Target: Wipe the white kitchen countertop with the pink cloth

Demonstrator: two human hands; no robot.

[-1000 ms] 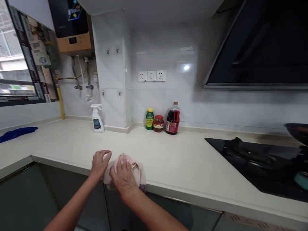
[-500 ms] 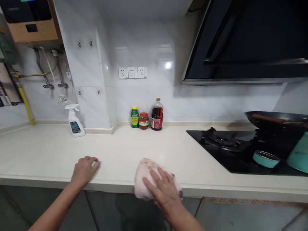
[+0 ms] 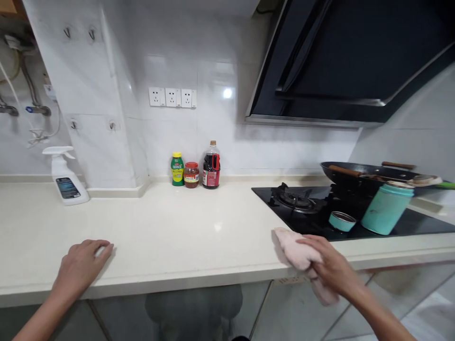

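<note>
The directions are taken from the cloth, with twelve o'clock pointing to the back wall. The right hand (image 3: 330,263) grasps the pale pink cloth (image 3: 296,248), which is bunched on the right part of the counter (image 3: 170,241), just beside the near-left side of the hob (image 3: 302,220); one end of it hangs past the front edge. The left hand (image 3: 80,265) is well apart at nine o'clock, fingers loosely curled, holding nothing; it seems to rest on the counter.

In my judgement, the handling of the cloth is under way and not concluded, since the cloth is not laid down. How much of the surface is done or left, I cannot tell.

In the way, at two o'clock, a small teal cup (image 3: 341,222) and a taller teal container (image 3: 386,210) stand on the hob, with the wok (image 3: 337,182) behind them. At ten to eleven o'clock, by the wall, stand a green bottle (image 3: 177,169), a red-lidded jar (image 3: 191,178) and a dark sauce bottle (image 3: 211,176). A white spray bottle (image 3: 69,184) stands farther, between nine and ten.
</note>
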